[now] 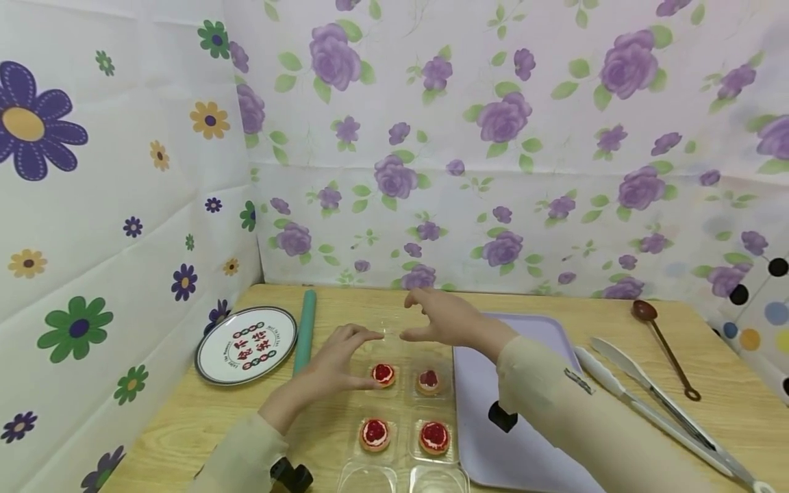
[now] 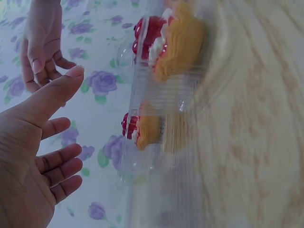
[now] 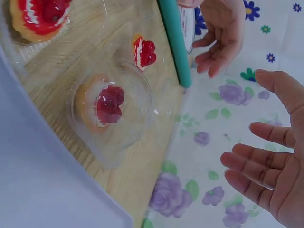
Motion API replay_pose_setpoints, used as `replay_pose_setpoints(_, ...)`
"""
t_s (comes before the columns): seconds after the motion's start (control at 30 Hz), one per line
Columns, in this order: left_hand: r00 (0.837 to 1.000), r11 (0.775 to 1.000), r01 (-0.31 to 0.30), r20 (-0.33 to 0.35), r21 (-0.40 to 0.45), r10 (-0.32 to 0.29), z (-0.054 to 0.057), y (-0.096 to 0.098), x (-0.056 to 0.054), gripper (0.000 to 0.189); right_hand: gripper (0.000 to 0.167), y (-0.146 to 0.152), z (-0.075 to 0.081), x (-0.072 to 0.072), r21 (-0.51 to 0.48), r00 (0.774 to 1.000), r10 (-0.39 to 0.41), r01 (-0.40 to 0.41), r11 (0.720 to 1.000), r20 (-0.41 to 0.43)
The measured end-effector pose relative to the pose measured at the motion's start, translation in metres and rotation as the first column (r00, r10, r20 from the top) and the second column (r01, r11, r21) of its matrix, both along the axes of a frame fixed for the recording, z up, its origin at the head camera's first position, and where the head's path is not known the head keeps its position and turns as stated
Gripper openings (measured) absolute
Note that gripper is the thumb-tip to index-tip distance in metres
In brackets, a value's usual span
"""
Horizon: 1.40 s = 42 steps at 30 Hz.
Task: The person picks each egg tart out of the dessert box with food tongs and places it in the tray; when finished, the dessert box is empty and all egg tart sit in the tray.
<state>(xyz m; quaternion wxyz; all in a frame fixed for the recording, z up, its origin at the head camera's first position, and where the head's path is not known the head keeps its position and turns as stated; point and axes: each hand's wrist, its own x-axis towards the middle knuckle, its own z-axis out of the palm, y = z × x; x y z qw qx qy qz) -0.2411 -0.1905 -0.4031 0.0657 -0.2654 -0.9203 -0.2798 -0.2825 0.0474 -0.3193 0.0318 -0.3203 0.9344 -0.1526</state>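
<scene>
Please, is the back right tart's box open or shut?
The clear lid is down: in the right wrist view, it curves over the tart. Whether it is snapped shut, I cannot tell.

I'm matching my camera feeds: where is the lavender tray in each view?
Head: the lavender tray is lower right of centre, partly behind the right sleeve.
Left wrist: not in it.
Right wrist: lower left.
Shared landmark: the purple-flowered cloth.
</scene>
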Motion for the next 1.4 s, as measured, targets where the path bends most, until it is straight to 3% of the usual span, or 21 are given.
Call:
replay_pose_setpoints(0.1,0.999,0.998,0.029,-0.036,-0.048,-0.031,0.004,0.005,-0.001,0.075,0.057,0.005,0.001,0.007,-0.010,1.000,0.011,-0.011,1.000,-0.005)
replay_pose_setpoints(0.27,0.998,0.993,0.058,-0.012,-0.103,-0.060,0.004,0.015,-0.006,0.077,0.058,0.014,-0.005,0.015,-0.014,1.000,0.010,-0.010,1.000,0.009)
replay_pose_setpoints(0.5,0.995,0.971,0.094,-0.006,-0.222,-0.098,0.001,0.024,-0.011,0.079,0.059,0.025,-0.022,0.020,0.000,0.999,0.041,-0.041,0.999,0.031)
replay_pose_setpoints(0.83,0.989,0.949,0.151,0.052,-0.279,-0.141,-0.001,0.034,-0.016,0.083,0.065,0.027,-0.049,0.025,0.068,0.998,0.065,-0.065,0.996,0.010)
replay_pose_setpoints(1.13,0.988,0.920,0.156,0.051,-0.359,-0.147,-0.004,0.042,-0.021,0.080,0.068,0.022,-0.065,0.027,0.134,0.996,0.083,-0.079,0.988,-0.026)
replay_pose_setpoints(1.4,0.989,0.915,0.145,0.025,-0.377,-0.146,-0.009,0.048,-0.025,0.081,0.069,0.018,-0.069,0.027,0.215,0.979,0.142,-0.108,0.971,-0.149)
